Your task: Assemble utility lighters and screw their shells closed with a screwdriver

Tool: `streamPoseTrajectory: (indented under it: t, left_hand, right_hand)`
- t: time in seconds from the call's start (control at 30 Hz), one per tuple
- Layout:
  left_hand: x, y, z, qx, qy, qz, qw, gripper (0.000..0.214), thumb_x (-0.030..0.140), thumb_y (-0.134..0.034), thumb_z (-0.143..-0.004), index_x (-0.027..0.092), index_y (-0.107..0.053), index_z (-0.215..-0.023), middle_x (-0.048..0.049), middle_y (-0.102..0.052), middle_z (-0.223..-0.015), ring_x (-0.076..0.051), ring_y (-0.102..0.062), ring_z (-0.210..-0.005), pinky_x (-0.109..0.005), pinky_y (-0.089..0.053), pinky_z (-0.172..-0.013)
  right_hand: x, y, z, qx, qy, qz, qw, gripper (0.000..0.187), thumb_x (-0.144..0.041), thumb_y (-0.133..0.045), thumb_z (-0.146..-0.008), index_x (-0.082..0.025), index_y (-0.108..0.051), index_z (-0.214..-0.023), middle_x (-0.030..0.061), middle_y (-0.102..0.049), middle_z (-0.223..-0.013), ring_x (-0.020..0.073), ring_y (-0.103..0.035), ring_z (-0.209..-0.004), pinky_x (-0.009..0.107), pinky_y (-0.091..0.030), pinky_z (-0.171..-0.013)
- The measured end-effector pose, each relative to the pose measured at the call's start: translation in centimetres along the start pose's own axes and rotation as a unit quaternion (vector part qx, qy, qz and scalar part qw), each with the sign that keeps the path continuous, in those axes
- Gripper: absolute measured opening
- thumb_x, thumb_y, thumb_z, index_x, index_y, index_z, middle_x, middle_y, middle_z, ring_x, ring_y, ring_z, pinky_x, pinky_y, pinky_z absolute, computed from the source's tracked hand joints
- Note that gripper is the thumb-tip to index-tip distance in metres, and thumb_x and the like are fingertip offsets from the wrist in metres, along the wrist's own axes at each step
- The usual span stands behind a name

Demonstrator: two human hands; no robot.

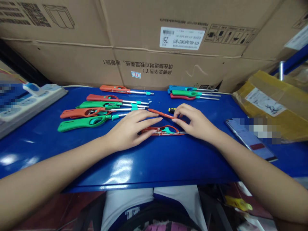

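An orange lighter body point(166, 130) lies open on the table, its inner parts, thin wires and teal trigger showing. My left hand point(131, 128) is over its left end, fingers stretched and apart, thumb at the body. Just beyond it is a loose orange lighter casing half point(160, 113), tilted down to the right. My right hand point(194, 122) pinches this casing's right end between thumb and fingertips. The left fingertips are close to the casing; whether they touch it is unclear. A yellow-and-black handle point(171, 110), perhaps a screwdriver's, is partly hidden behind my right hand.
Several orange and green lighters point(84, 112) lie at the left; blue, green and red ones point(184, 93) lie back right. Small screws point(150, 101) sit near the middle. A power strip point(31, 102), a phone point(250, 139), a taped package point(276, 106) and a cardboard wall point(134, 29) surround them.
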State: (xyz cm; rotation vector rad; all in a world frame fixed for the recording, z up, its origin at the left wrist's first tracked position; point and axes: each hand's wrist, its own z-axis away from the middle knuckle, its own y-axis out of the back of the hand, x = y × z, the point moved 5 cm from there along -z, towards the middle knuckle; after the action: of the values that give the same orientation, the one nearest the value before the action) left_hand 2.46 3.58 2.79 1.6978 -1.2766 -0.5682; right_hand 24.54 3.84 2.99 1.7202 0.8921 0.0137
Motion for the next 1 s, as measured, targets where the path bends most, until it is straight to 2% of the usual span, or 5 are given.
streamPoseTrajectory:
  t: [0.17,0.4,0.53,0.7,1.0]
  left_hand:
    - [-0.5,1.0,-0.1,0.032,0.007,-0.100,0.994,0.038,0.029,-0.059,-0.101,0.024,-0.060,-0.139,-0.0106,-0.062,-0.144,-0.030,-0.056,-0.133,-0.050,-0.046,-0.110]
    - [-0.7,0.8,0.1,-0.004,-0.004,-0.061,0.998,0.029,0.035,-0.057,-0.102,0.015,-0.070,-0.119,-0.0108,-0.075,-0.116,-0.023,-0.071,-0.103,-0.036,-0.056,-0.093]
    - [-0.6,0.5,0.2,-0.044,-0.023,-0.038,0.998,0.029,0.032,-0.057,-0.102,0.012,-0.070,-0.118,-0.0129,-0.075,-0.112,-0.024,-0.071,-0.100,-0.036,-0.057,-0.091]
    - [-0.4,0.4,0.2,-0.066,-0.038,-0.022,0.997,0.031,0.035,-0.059,-0.102,0.012,-0.071,-0.119,-0.0120,-0.076,-0.109,-0.023,-0.072,-0.096,-0.034,-0.057,-0.087]
    - [-0.6,0.1,0.4,-0.091,-0.029,-0.026,0.995,0.029,0.035,-0.057,-0.102,0.014,-0.072,-0.116,-0.0092,-0.075,-0.109,-0.022,-0.071,-0.098,-0.033,-0.056,-0.087]
  right_hand:
    - [0.8,0.4,-0.1,0.092,-0.092,-0.173,0.976,0.024,-0.043,-0.062,-0.095,-0.021,-0.064,-0.086,0.0067,-0.069,-0.094,0.0195,-0.066,-0.083,0.035,-0.055,-0.077]
    - [1.8,-1.1,0.3,-0.001,-0.194,-0.310,0.931,0.037,-0.052,-0.077,-0.081,-0.018,-0.075,-0.097,0.0101,-0.077,-0.102,0.0233,-0.073,-0.089,0.037,-0.061,-0.079]
    - [0.6,-0.9,0.4,-0.053,-0.120,-0.222,0.966,0.045,-0.045,-0.074,-0.084,-0.018,-0.073,-0.119,0.0089,-0.077,-0.098,0.0236,-0.072,-0.087,0.038,-0.060,-0.078]
    - [-1.2,-0.2,0.5,-0.055,0.030,-0.101,0.993,0.032,-0.031,-0.078,-0.082,-0.020,-0.073,-0.112,0.0097,-0.074,-0.115,0.0242,-0.069,-0.101,0.038,-0.056,-0.089]
    - [-1.2,-1.4,0.8,-0.095,0.061,-0.084,0.990,0.035,-0.030,-0.073,-0.089,-0.019,-0.067,-0.122,0.0110,-0.067,-0.116,0.0237,-0.065,-0.107,0.039,-0.053,-0.096]
